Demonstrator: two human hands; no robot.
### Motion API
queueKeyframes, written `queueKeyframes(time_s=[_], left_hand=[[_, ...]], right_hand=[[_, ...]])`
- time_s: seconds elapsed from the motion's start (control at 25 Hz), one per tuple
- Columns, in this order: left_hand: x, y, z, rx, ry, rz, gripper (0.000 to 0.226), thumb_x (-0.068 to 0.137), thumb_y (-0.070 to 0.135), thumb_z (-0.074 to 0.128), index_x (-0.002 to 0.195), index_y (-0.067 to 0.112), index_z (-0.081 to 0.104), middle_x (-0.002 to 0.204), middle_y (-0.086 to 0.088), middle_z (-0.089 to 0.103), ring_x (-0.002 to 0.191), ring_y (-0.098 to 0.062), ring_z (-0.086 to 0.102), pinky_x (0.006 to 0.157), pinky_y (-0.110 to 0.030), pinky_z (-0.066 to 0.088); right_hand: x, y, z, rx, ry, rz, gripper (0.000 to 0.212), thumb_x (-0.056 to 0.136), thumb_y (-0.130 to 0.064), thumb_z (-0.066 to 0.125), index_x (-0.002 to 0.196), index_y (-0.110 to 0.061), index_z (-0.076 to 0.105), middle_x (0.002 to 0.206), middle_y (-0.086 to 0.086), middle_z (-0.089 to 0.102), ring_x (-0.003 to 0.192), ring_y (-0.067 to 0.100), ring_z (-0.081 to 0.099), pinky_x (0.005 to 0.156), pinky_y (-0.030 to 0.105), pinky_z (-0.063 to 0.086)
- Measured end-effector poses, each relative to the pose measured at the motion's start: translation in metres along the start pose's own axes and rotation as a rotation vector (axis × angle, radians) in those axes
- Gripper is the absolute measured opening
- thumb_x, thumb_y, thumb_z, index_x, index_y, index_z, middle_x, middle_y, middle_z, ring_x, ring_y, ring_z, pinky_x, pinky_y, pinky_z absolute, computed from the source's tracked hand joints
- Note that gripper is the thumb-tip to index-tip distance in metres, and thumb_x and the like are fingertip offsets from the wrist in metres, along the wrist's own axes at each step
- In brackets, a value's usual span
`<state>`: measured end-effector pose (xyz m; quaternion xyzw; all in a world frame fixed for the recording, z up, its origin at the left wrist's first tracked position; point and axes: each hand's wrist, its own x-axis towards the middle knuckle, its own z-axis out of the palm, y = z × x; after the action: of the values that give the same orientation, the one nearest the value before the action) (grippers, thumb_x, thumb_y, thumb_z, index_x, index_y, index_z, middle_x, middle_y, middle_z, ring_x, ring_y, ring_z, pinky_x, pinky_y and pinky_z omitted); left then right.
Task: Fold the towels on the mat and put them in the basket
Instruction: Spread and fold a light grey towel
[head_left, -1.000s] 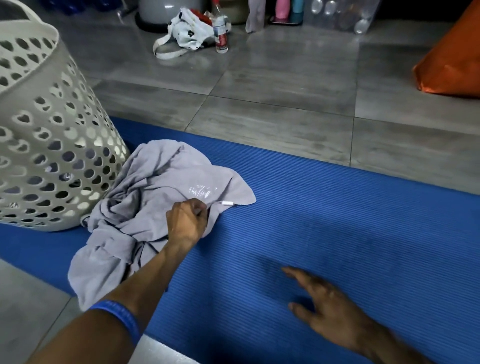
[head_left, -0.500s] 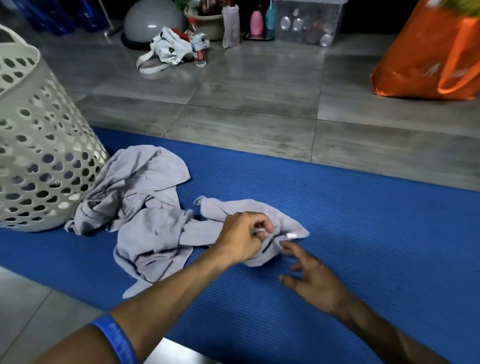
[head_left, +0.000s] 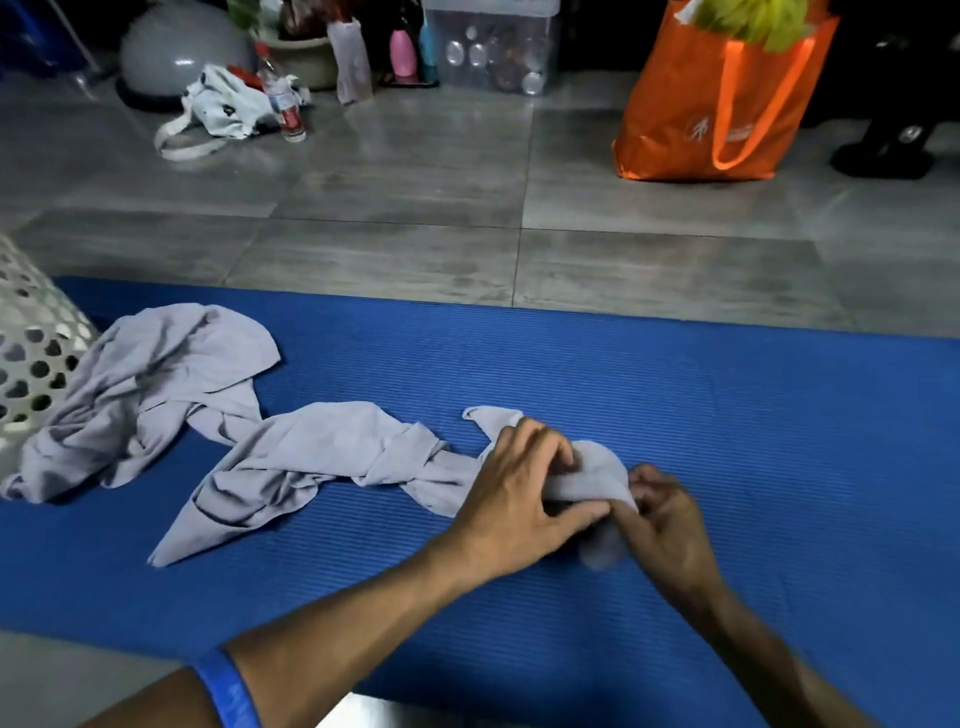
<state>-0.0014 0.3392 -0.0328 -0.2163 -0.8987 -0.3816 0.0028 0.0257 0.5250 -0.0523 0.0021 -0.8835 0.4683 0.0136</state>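
A grey towel lies stretched and twisted across the blue mat, drawn out to the right. My left hand grips its right end, and my right hand pinches the same end from the other side. A second crumpled grey towel lies further left on the mat, against the white perforated basket at the left edge. Only a part of the basket's wall shows.
Grey tiled floor lies beyond the mat. An orange bag stands at the back right. A white bag, a bottle, a grey ball and a clear box line the back.
My left hand has dragged one towel's end to the right, out of the pile by the basket. My right hand has closed in and taken hold of the same end.
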Motion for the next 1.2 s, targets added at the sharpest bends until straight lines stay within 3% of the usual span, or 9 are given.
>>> queueKeyframes(time_s=[0.12, 0.2, 0.32, 0.52, 0.76, 0.88, 1.04, 1.12, 1.2], left_hand=[[-0.005, 0.011, 0.005, 0.015, -0.038, 0.042, 0.040, 0.079, 0.042, 0.070, 0.106, 0.026, 0.045, 0.102, 0.011, 0.056, 0.092, -0.010, 0.052, 0.082, -0.028, 0.045], [0.001, 0.012, -0.004, -0.066, 0.015, -0.027, 0.025, 0.084, 0.031, 0.066, 0.101, 0.027, 0.048, 0.087, 0.011, 0.062, 0.078, -0.011, 0.056, 0.072, -0.032, 0.047], [0.015, -0.008, -0.034, -0.079, 0.016, -0.038, 0.015, 0.083, 0.033, 0.068, 0.084, 0.024, 0.056, 0.066, 0.006, 0.059, 0.060, -0.011, 0.051, 0.059, -0.029, 0.041], [0.023, -0.039, -0.090, 0.097, -0.242, -0.043, 0.032, 0.076, 0.023, 0.075, 0.065, 0.025, 0.045, 0.058, 0.013, 0.050, 0.054, -0.004, 0.041, 0.053, -0.026, 0.032], [0.021, -0.080, -0.138, 0.427, -0.359, -0.190, 0.043, 0.076, 0.029, 0.076, 0.055, 0.017, 0.040, 0.054, 0.006, 0.046, 0.053, -0.010, 0.041, 0.054, -0.031, 0.033], [0.020, -0.082, -0.151, 0.471, -0.243, -0.311, 0.031, 0.071, 0.027, 0.071, 0.054, 0.016, 0.047, 0.051, 0.003, 0.051, 0.053, -0.018, 0.050, 0.051, -0.031, 0.039], [0.030, -0.034, -0.158, -0.021, -0.195, -0.233, 0.037, 0.078, 0.016, 0.077, 0.057, 0.019, 0.046, 0.048, 0.013, 0.043, 0.047, -0.002, 0.037, 0.049, -0.024, 0.032], [0.035, 0.003, -0.155, -0.126, -0.264, -0.144, 0.032, 0.084, 0.012, 0.074, 0.064, 0.016, 0.049, 0.055, 0.012, 0.044, 0.051, -0.002, 0.037, 0.049, -0.018, 0.031], [0.040, 0.035, -0.150, -0.204, -0.324, -0.051, 0.027, 0.087, 0.012, 0.071, 0.071, 0.013, 0.050, 0.062, 0.005, 0.046, 0.057, -0.005, 0.039, 0.051, -0.018, 0.032]], right_hand=[[0.003, -0.038, -0.021, 0.377, -0.003, 0.130, 0.036, 0.085, -0.007, 0.066, 0.059, 0.015, 0.054, 0.057, 0.013, 0.053, 0.051, 0.015, 0.050, 0.049, 0.023, 0.042], [0.007, -0.049, -0.029, 0.460, 0.012, 0.201, 0.032, 0.086, 0.005, 0.062, 0.057, 0.007, 0.050, 0.051, 0.004, 0.048, 0.046, 0.008, 0.044, 0.044, 0.018, 0.038], [0.023, -0.054, -0.049, 0.543, 0.192, 0.258, 0.028, 0.087, -0.005, 0.065, 0.062, -0.010, 0.053, 0.055, -0.002, 0.050, 0.052, 0.008, 0.045, 0.047, 0.020, 0.038], [0.050, -0.031, -0.113, 0.680, 0.593, 0.453, 0.032, 0.086, -0.014, 0.069, 0.061, -0.016, 0.048, 0.048, -0.006, 0.054, 0.045, 0.006, 0.047, 0.044, 0.018, 0.039], [0.047, 0.026, -0.184, 0.308, 0.769, 0.667, 0.020, 0.083, -0.026, 0.068, 0.073, -0.018, 0.054, 0.072, 0.002, 0.055, 0.082, 0.021, 0.056, 0.069, 0.032, 0.048], [0.037, 0.023, -0.177, -0.093, 0.722, 0.672, 0.032, 0.089, -0.027, 0.061, 0.072, 0.000, 0.055, 0.069, 0.015, 0.053, 0.077, 0.029, 0.056, 0.057, 0.035, 0.039], [0.029, 0.002, -0.122, -0.660, 0.358, 0.398, 0.038, 0.080, -0.031, 0.067, 0.113, -0.015, 0.057, 0.116, 0.018, 0.061, 0.105, 0.040, 0.055, 0.084, 0.046, 0.045], [0.028, -0.017, -0.081, -0.573, -0.002, 0.106, 0.076, 0.073, -0.032, 0.077, 0.141, -0.030, 0.042, 0.145, 0.003, 0.046, 0.131, 0.029, 0.042, 0.104, 0.046, 0.038], [0.026, -0.053, -0.040, -0.236, -0.283, -0.089, 0.075, 0.076, -0.033, 0.079, 0.141, -0.036, 0.042, 0.145, -0.009, 0.048, 0.133, 0.010, 0.044, 0.109, 0.036, 0.038]])
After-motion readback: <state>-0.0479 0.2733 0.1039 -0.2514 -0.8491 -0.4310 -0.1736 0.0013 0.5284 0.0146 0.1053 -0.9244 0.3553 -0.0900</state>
